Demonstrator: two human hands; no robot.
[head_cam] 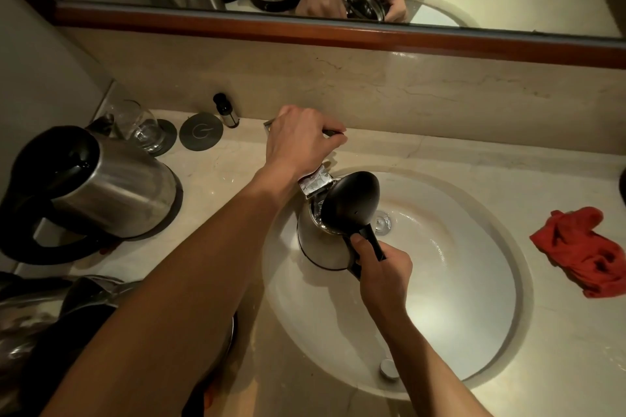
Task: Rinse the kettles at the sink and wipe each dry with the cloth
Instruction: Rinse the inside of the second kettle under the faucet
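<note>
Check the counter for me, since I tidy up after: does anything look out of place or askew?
The red cloth lies crumpled on the counter right of the sink. Otherwise nothing stands out; no spill is visible.

Dim warm light, basin (474,308) glare, wide-angle edge distortion.

Both forearms are bare to the frame edge, no sleeves showing. The left hand (298,142) and right hand (382,278) wear nothing.

A beige marble counter (237,159) is carrying a steel, black-handled kettle (101,193) at nine o'clock and a crumpled red cloth (582,250) at three o'clock.
</note>
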